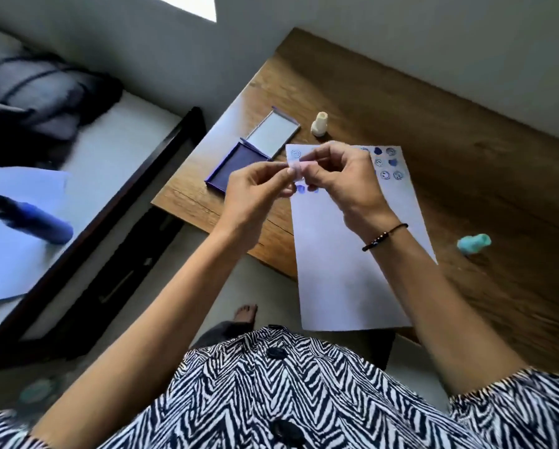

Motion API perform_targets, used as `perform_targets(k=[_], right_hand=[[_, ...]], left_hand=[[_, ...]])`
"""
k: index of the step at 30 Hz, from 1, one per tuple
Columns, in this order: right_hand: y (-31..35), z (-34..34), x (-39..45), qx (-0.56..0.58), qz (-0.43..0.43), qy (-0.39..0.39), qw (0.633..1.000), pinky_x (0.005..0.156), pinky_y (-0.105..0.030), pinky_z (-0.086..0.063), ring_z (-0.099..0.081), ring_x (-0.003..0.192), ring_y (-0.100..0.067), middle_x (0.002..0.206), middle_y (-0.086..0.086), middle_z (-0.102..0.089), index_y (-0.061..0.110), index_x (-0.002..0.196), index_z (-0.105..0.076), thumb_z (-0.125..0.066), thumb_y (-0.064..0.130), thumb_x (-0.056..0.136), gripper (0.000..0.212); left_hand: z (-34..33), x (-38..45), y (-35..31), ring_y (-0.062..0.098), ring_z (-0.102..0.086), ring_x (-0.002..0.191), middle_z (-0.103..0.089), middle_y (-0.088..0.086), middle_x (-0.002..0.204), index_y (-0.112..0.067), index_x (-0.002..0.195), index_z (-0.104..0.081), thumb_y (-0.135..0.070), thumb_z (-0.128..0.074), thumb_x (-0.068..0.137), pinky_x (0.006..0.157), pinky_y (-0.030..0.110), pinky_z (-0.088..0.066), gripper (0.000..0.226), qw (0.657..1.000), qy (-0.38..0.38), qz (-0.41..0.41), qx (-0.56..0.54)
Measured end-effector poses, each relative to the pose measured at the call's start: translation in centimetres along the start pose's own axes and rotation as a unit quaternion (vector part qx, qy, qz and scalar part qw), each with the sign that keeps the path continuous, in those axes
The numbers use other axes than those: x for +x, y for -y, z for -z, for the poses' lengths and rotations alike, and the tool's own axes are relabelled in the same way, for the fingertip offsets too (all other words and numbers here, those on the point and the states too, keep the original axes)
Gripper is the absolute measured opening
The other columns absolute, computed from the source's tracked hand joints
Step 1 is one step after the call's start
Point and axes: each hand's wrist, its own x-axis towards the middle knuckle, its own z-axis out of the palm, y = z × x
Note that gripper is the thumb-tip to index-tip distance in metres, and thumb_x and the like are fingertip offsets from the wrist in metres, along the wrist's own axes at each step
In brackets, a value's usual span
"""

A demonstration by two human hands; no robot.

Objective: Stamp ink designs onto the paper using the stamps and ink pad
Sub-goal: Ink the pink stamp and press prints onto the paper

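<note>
Pink stamp (296, 170) is held above the top of the paper (346, 247), pinched between both hands: left hand (255, 186) grips it from the left, right hand (339, 176) from the right, fingertips meeting on it. Paper lies on the wooden table (433, 124), blue prints across its top edge. Ink pad (237, 166) sits open just left of the paper, lid flipped back. White stamp (319, 124) stands upright beyond the paper; teal stamp (474, 243) lies on its side, right of the paper.
</note>
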Motion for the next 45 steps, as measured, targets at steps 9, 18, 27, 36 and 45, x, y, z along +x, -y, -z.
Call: perform_targets(k=[9, 18, 27, 36, 45], right_hand=[[1.1, -5.7, 4.6, -0.324, 0.268, 0.054, 0.906, 0.072, -0.033, -0.042, -0.059, 0.083, -0.030, 0.088, -0.019, -0.066, 0.001, 0.085, -0.065, -0.057, 0.002, 0.080, 0.009], [-0.6, -8.5, 6.8, -0.467, 0.237, 0.147, 0.839, 0.074, -0.044, -0.047, -0.057, 0.092, -0.038, 0.100, -0.022, -0.061, 0.002, 0.090, -0.062, -0.045, -0.001, 0.078, 0.021], [-0.1, -8.5, 7.7, -0.447, 0.214, 0.156, 0.854, 0.078, -0.043, -0.048, -0.057, 0.096, -0.038, 0.103, -0.020, -0.062, 0.004, 0.091, -0.065, -0.050, 0.001, 0.078, 0.020], [-0.4, -8.9, 6.6, -0.417, 0.210, 0.180, 0.866, 0.077, -0.039, -0.046, -0.057, 0.092, -0.032, 0.102, -0.019, -0.063, 0.005, 0.094, -0.065, -0.050, 0.000, 0.080, 0.021], [-2.6, 2.0, 2.4, -0.105, -0.034, -0.067, 0.992, 0.069, -0.037, -0.055, -0.062, 0.072, -0.020, 0.081, -0.016, -0.066, 0.016, 0.078, -0.065, -0.063, 0.003, 0.078, 0.012]], left_hand=[[5.0, -2.2, 1.3, 0.010, -0.060, 0.055, -0.064, -0.003, 0.054, -0.005, 0.064, -0.063, -0.009, -0.057, 0.085, 0.062, 0.016, -0.055, 0.022, 0.967, -0.165, 0.083, -0.174], [5.3, -3.1, 1.7, 0.013, -0.062, 0.061, -0.065, 0.001, 0.061, -0.012, 0.060, -0.068, -0.012, -0.057, 0.085, 0.063, 0.018, -0.054, 0.027, 0.962, -0.179, 0.069, -0.193], [4.8, -3.3, 1.7, 0.011, -0.062, 0.060, -0.066, -0.003, 0.056, -0.011, 0.061, -0.068, -0.012, -0.058, 0.085, 0.063, 0.019, -0.055, 0.026, 0.961, -0.190, 0.074, -0.188], [4.2, -3.9, 1.9, 0.013, -0.061, 0.059, -0.061, 0.008, 0.069, -0.007, 0.067, -0.065, -0.012, -0.056, 0.086, 0.066, 0.020, -0.055, 0.022, 0.963, -0.204, 0.083, -0.156], [-0.3, -2.7, 2.1, 0.029, -0.062, 0.088, -0.068, 0.014, 0.095, -0.005, 0.097, -0.061, -0.020, -0.054, 0.088, 0.080, 0.033, -0.047, 0.018, 0.965, 0.005, -0.080, 0.251]])
